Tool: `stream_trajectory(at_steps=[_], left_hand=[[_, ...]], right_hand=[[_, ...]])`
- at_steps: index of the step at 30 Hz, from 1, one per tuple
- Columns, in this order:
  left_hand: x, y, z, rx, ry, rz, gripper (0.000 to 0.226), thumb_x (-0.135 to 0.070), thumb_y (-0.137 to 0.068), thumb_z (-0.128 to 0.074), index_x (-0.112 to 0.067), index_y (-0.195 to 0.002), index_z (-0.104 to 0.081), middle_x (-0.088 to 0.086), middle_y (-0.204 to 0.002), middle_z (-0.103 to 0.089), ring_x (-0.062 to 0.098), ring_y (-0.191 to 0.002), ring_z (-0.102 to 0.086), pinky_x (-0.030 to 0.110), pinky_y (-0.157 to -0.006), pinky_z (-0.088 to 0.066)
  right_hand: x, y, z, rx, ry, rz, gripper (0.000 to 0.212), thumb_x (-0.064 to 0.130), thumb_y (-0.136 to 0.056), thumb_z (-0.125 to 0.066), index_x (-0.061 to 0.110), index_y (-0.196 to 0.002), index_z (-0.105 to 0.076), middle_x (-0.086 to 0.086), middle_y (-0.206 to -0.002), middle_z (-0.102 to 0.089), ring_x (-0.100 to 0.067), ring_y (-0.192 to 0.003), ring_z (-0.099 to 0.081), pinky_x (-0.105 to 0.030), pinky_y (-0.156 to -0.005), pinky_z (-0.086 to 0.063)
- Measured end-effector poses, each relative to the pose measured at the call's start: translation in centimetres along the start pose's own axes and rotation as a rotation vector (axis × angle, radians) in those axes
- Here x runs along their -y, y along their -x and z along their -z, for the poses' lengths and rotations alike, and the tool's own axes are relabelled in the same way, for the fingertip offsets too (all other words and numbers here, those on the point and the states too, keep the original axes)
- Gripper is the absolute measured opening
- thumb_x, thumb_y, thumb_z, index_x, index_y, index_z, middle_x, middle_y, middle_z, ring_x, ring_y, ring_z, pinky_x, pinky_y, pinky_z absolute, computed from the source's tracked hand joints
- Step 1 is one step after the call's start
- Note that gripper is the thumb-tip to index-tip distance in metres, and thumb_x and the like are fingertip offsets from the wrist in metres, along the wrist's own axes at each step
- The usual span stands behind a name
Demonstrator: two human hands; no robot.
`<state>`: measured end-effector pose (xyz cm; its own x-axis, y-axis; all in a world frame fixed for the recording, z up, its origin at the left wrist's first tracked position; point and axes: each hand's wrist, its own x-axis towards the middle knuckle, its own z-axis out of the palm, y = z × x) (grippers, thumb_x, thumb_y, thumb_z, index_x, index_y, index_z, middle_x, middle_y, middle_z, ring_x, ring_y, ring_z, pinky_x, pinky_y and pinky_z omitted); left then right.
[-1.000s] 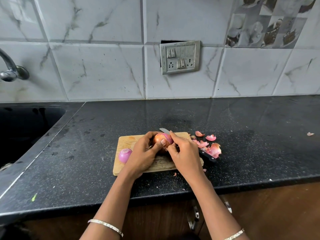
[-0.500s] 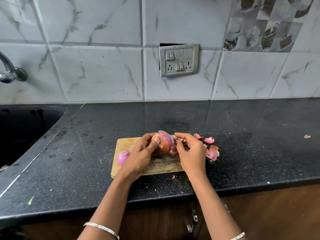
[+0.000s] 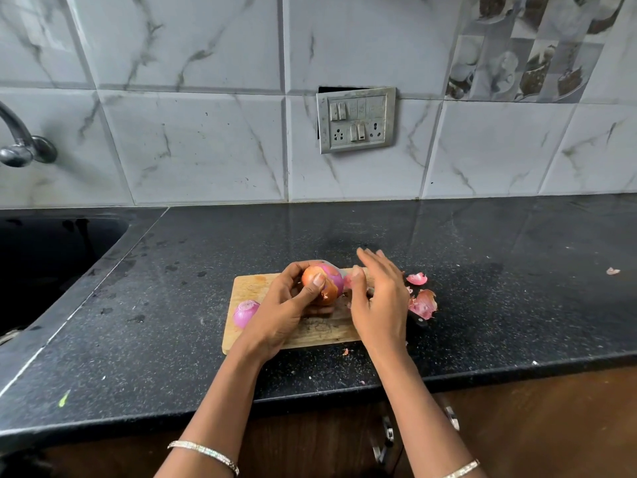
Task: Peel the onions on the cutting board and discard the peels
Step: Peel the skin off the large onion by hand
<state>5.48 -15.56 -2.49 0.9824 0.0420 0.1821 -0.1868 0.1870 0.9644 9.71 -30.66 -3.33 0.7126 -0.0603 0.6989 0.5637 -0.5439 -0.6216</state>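
- Onions: two are in view, both over the cutting board [image 3: 256, 288], a pale wooden slab lying on the black speckled countertop [image 3: 482, 270], the biggest surface here, which runs from the dark sink [image 3: 51, 257] on the left to the right edge of the view.
- Behind the countertop stands a wall of grey marbled tiles with a metal switch and socket plate [image 3: 355, 119] set into it; a tap [image 3: 20, 146] juts in at the far left, above the sink.
- The left hand [image 3: 287, 312] grips the half-peeled onion [image 3: 324, 281], fingers curled round its far side and thumb pressed on its front; the onion is raised a little over the board's middle, with brown skin on its left part and bare purple flesh on its right.
- The right hand [image 3: 379, 301] is just right of that onion, fingers straight and spread, holding nothing I can make out; its thumb tip is close to the purple side, though contact cannot be told.
- The peeled onion [image 3: 245, 312] lies on the left end of the board, beside the left wrist.
- A heap of pink peels [image 3: 423, 303] lies on the countertop just right of the board, and one stray peel scrap [image 3: 613, 270] is well apart, far right.
- A dark knife handle [image 3: 417, 320] pokes out from under the right hand, near the peels.
- Each wrist carries a thin bangle [image 3: 206, 451].
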Motion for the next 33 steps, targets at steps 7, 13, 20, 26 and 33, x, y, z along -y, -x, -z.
stream_trajectory(at_steps=[7,13,20,26,33], left_hand=[[-0.03,0.07,0.31,0.030,-0.084,-0.031,0.055,-0.012,-0.080,-0.083,-0.014,-0.131,-0.061,0.006,-0.125,-0.070,0.024,-0.117,-0.067,0.037,-0.101,-0.055],[0.15,0.05,0.38,0.016,-0.176,-0.066,0.056,-0.001,-0.085,-0.079,-0.020,-0.135,-0.062,0.007,-0.128,-0.068,0.013,-0.108,-0.068,0.031,-0.099,-0.055],[0.41,0.01,0.42,-0.042,-0.197,-0.080,0.056,-0.006,-0.081,-0.079,-0.021,-0.131,-0.059,0.002,-0.126,-0.067,0.014,-0.108,-0.064,0.021,-0.087,-0.053],[0.10,0.11,0.37,-0.044,-0.228,-0.059,0.052,-0.003,-0.087,-0.076,-0.020,-0.132,-0.058,0.006,-0.125,-0.067,0.005,-0.101,-0.065,0.018,-0.084,-0.053],[0.76,-0.13,0.60,-0.078,-0.457,-0.143,0.072,-0.047,-0.065,-0.090,-0.038,-0.130,-0.060,-0.008,-0.124,-0.067,0.013,-0.111,-0.066,0.038,-0.098,-0.056]], right_hand=[[0.43,0.22,0.85,0.211,-0.244,0.060,0.034,0.032,-0.097,-0.062,0.016,-0.126,-0.072,0.009,-0.121,-0.073,0.004,-0.115,-0.063,-0.020,-0.098,-0.051],[0.22,0.23,0.88,0.206,-0.201,0.089,0.029,0.022,-0.098,-0.066,0.011,-0.124,-0.072,0.002,-0.115,-0.075,0.006,-0.108,-0.063,-0.007,-0.088,-0.048],[0.21,0.30,0.63,0.199,-0.147,0.151,0.029,0.013,-0.098,-0.065,0.005,-0.125,-0.070,-0.009,-0.104,-0.078,0.021,-0.075,-0.056,-0.001,-0.068,-0.044],[0.18,0.46,0.70,0.197,-0.140,0.181,0.028,0.010,-0.099,-0.063,0.002,-0.125,-0.069,-0.013,-0.095,-0.078,0.021,-0.066,-0.053,0.003,-0.062,-0.035],[0.04,0.41,0.68,0.147,-0.146,0.162,0.027,0.007,-0.097,-0.064,0.008,-0.122,-0.073,-0.002,-0.105,-0.078,0.000,-0.090,-0.067,-0.005,-0.072,-0.049]])
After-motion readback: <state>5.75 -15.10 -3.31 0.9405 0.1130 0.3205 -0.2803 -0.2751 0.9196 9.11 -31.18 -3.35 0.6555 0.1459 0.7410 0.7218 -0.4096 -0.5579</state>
